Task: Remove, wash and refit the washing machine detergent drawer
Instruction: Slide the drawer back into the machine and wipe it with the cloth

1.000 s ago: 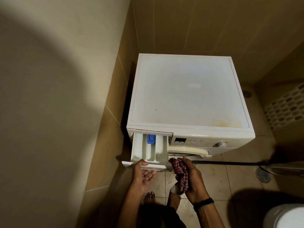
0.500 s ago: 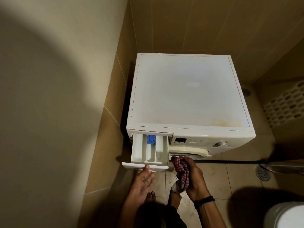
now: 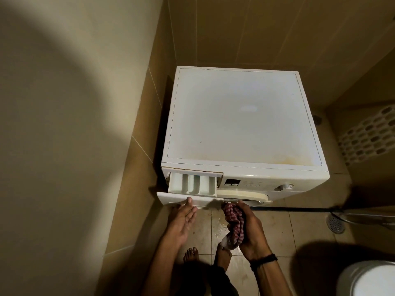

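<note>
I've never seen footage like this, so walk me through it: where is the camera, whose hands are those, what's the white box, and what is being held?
The camera sits on a person's head and looks down, so the arms are that person's own; there is no robot. The white box is a washing machine, seen from above in a corner, its flat top stained yellowish near the front. At its front left the detergent drawer stands partly pulled out, compartments showing. The left hand, fingers straight, touches the drawer's front panel. The right hand has its grip closed round a red checked cloth. Lower down are bare feet on the tiled floor, with a floor drain to the right.
</note>
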